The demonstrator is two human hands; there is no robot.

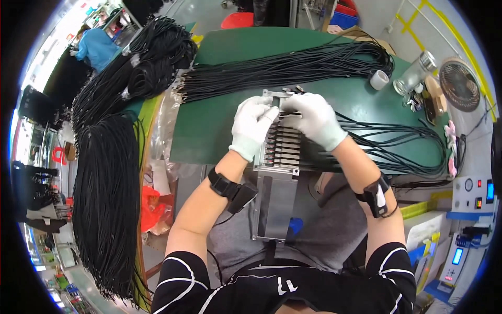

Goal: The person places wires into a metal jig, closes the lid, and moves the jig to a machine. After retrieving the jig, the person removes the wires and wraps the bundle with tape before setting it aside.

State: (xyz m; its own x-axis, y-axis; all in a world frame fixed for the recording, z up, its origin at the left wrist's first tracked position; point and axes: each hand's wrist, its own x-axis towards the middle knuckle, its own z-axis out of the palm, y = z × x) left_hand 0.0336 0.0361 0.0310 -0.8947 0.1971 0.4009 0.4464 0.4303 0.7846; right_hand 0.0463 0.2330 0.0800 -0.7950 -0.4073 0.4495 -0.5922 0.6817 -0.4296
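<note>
Both my hands wear white gloves and meet over a metal fixture (280,206) that reaches from the green table over my lap. A row of black cable connectors (285,145) lies side by side in its slots. My left hand (254,124) is closed at the fixture's far left side, thumb and fingers pinched together. From the right, my right hand (314,118) is closed over the far slots. What either hand grips is hidden by the fingers. Black cables (397,138) run from the right of the fixture and loop back on the table.
A long bundle of black cables (282,68) lies across the far table (230,42). Thick cable bundles (107,193) hang at the left. At the right are a white tape roll (379,79), a glass bottle (413,74), a small fan (459,83) and instruments (472,196).
</note>
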